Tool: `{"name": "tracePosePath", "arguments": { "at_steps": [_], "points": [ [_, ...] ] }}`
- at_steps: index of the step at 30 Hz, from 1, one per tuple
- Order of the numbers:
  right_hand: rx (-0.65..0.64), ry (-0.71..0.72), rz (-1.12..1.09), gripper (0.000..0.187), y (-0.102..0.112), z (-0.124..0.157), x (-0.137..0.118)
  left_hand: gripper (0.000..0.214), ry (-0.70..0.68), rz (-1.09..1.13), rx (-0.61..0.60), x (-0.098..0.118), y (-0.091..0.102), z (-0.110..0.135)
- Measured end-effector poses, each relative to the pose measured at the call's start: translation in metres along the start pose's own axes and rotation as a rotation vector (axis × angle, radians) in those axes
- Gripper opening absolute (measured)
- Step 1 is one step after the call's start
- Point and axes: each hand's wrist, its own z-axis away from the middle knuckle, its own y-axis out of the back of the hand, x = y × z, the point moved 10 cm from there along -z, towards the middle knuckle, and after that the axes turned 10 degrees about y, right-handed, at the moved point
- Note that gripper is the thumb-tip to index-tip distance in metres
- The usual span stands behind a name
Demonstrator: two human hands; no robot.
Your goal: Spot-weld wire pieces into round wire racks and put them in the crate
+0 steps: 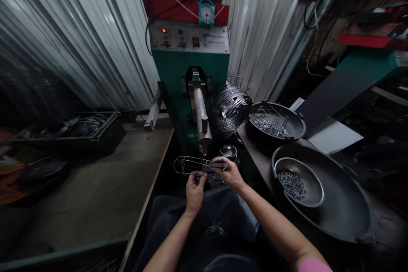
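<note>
I hold an oval wire frame (188, 165) flat in front of me, just below the metal arm (202, 119) of a green machine (191, 72). My left hand (195, 191) pinches the frame's near edge. My right hand (230, 174) grips its right end, fingers closed around the wire. A few small wire pieces (214, 227) lie on the dark cloth over my lap.
A wire coil (231, 108) sits right of the machine. A dark pan (276, 125) holds wire pieces. A steel bowl (299, 182) of small metal bits rests in a large black pan (334, 208). A green crate (73, 129) stands on the left floor.
</note>
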Motion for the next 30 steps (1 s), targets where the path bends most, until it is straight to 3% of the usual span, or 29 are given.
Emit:
{"name": "tracePosePath", "arguments": {
  "at_steps": [4,15,30],
  "points": [
    [0.0,-0.059,0.038,0.018,-0.001,0.0,0.01,0.032,0.001,-0.011,0.009,-0.005,0.0,-0.002],
    [-0.028,0.104,0.31,0.013,0.0,-0.009,-0.004,0.029,-0.044,-0.064,0.009,-0.003,-0.002,-0.01],
    [-0.175,0.185,0.521,0.009,-0.01,-0.002,-0.009,0.028,-0.038,-0.096,0.01,-0.008,-0.003,0.006]
  ]
}}
